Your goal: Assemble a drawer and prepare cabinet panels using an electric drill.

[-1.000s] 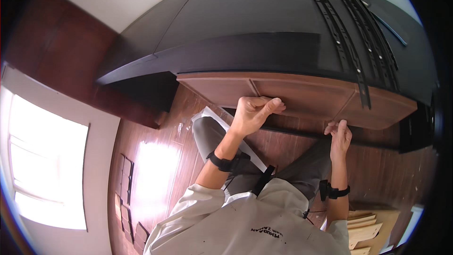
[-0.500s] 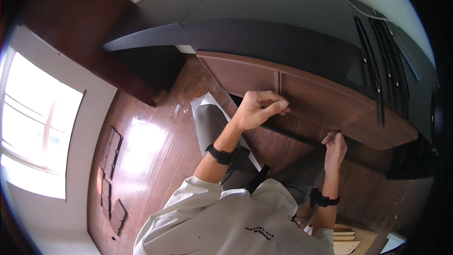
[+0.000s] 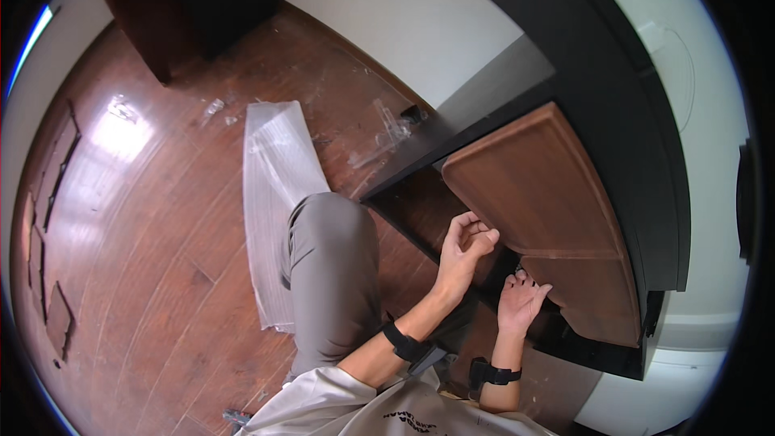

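I'm facing satin brown and matt black.
The panel [image 3: 533, 186] is looking smooth and wood-like, the frame [image 3: 638, 113] dull; the wood-grained floor [image 3: 178, 218] is gleaming, the plastic-like sheet [image 3: 270, 218] looking translucent, my cloth trousers [image 3: 335, 266] looking matt.

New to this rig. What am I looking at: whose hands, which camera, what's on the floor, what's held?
No robot here: these are a person's bare left hand and right hand, with a black band on each wrist. The view comes from the left of two head-worn fisheye cameras looking down, so edges bend. Both hands are at the lower edge of a brown panel beside a black furniture unit; whether either grips it is unclear. On the wooden floor lie a whitish wrapping sheet and clear plastic scraps.
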A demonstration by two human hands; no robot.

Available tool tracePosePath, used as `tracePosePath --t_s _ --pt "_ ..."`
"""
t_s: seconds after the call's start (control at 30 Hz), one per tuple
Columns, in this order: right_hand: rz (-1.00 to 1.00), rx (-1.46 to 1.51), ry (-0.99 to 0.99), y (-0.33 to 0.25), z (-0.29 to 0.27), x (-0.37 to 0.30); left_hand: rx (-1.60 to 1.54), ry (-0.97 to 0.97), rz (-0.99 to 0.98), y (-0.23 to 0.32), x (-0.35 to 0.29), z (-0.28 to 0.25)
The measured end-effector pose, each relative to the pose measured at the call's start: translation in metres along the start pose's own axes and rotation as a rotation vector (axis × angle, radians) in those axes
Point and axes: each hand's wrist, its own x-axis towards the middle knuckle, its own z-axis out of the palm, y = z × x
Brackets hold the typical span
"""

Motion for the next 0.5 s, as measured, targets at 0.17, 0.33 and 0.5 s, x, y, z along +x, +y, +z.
tracePosePath --t_s 0.17,0.33,0.5 --pt "0.046 -0.061 0.011 -0.02 -0.015 -0.009 -0.053 -0.111 -0.046 -0.014 -0.012 0.005" --pt "0.009 -0.06 0.018 -0.022 -0.034 -0.021 0.11 -0.344 -0.267 -0.026 -0.004 -0.015" --pt "0.017 -0.12 0.155 -0.009 -0.01 -0.06 0.714 -0.395 -0.234 -0.029 -0.005 -0.048"
